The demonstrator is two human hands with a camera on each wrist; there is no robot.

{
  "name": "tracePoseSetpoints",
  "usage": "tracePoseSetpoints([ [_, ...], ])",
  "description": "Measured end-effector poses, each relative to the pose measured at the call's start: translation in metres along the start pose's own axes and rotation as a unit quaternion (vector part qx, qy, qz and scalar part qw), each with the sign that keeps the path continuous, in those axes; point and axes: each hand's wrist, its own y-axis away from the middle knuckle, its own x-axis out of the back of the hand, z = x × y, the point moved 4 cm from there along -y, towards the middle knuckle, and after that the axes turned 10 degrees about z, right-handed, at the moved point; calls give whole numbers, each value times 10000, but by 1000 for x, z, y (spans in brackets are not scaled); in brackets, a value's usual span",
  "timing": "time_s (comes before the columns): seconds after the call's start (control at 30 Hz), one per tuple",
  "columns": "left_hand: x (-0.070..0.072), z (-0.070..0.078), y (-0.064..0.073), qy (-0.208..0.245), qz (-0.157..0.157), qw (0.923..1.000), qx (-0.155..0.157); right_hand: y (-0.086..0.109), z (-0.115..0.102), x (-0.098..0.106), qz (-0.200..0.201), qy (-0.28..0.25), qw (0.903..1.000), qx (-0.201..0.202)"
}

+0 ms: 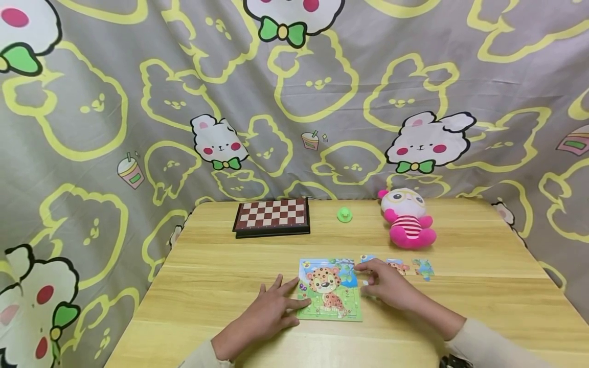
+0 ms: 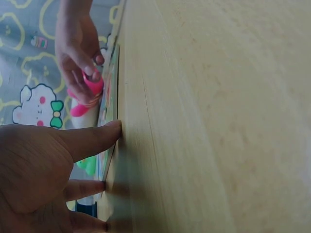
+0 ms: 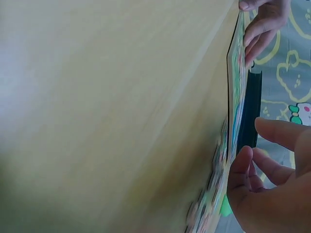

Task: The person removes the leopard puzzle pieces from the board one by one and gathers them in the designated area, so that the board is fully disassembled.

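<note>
A jigsaw puzzle with a spotted cartoon leopard lies flat on the table between the two hands. My left hand rests at its left edge with spread fingers; the thumb and one finger touch the board's side in the left wrist view. Over the right edge hovers my right hand, fingers loosely bent and thumb apart from them. Nothing shows between them in the right wrist view. Several loose puzzle pieces lie beyond and to the right of that hand, which partly covers them.
A folded chessboard box sits at the back left of the wooden table. Behind the puzzle are a small green duck toy and, farther right, a pink plush toy. A patterned curtain hangs behind the table.
</note>
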Motion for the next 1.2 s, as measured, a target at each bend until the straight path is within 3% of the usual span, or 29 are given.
tracePoseSetpoints([
  [0.43, 0, 0, 0, 24, -7, 10000, 40, -8, -13, -28, -535, 368, 9976, 249],
  [0.87, 0, 0, -1, -24, -39, 10000, 35, -8, -21, -39, -517, 1141, 9918, 271],
  [1.2, -1, 0, -1, -18, -24, 10000, 76, -11, -23, -42, -476, 1103, 9928, 2],
])
